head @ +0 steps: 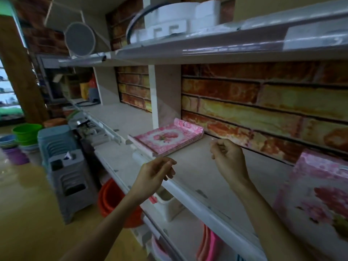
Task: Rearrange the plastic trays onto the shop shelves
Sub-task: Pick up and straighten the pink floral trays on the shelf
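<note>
On the floor at the far left stand a green bucket (27,133) and grey-blue stools (64,166), close to the left end of the shelves. An orange basin (113,200) sits under the front edge of the middle shelf (197,166). Over that front edge hangs the left hand (156,174), with its fingers loosely curled and holding nothing; the fingertips are just above the white rail of the shelf. Behind it, near the divider panel (165,95), a flat stack of pink flowered trays (165,138) lies on the shelf, with one corner close to the front edge and the far side near the brick-pattern back wall (263,102). The right hand (227,157) is above the bare shelf surface, right of the stack and apart from it; its fingers are curled, and I cannot tell if they pinch anything. Between the stack and the pink tray (320,194) at the right edge, the shelf surface is bare. This right tray stands tilted, and its picture is blurred.
</note>
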Demonstrator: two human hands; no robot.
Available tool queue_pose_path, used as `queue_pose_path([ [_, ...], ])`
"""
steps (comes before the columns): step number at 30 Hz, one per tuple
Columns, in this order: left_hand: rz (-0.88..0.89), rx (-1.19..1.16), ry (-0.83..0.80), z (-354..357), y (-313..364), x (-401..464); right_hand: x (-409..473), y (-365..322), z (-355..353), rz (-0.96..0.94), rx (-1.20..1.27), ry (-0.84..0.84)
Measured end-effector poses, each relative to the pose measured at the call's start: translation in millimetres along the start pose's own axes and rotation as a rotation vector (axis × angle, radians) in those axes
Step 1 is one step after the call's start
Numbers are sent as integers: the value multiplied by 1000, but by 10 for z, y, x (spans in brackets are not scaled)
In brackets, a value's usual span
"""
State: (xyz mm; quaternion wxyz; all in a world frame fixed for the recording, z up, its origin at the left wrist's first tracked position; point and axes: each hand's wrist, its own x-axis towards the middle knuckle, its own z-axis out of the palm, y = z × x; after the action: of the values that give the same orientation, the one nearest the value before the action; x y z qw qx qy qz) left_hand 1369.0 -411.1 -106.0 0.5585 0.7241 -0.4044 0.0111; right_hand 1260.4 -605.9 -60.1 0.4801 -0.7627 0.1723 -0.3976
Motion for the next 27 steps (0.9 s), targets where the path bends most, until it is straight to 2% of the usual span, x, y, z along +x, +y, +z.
queue_pose_path([
  [8, 171, 207, -177, -782, -709, 677, 440, 165, 882, 110, -37, 64],
  [13, 416, 410, -303, -1092, -1207, 1086, 668, 293, 1336, 203, -42, 119],
  [17, 642, 599, -365, -1144, -1573, 1384, 741, 478, 1544, 310, -44, 164],
  [22, 689, 696, -460, -1093, -1960, 1662, 842, 665, 1671, 396, -72, 210],
  [27, 867, 725, -460, -1010, -2136, 1792, 970, 842, 1766, 478, -92, 222],
])
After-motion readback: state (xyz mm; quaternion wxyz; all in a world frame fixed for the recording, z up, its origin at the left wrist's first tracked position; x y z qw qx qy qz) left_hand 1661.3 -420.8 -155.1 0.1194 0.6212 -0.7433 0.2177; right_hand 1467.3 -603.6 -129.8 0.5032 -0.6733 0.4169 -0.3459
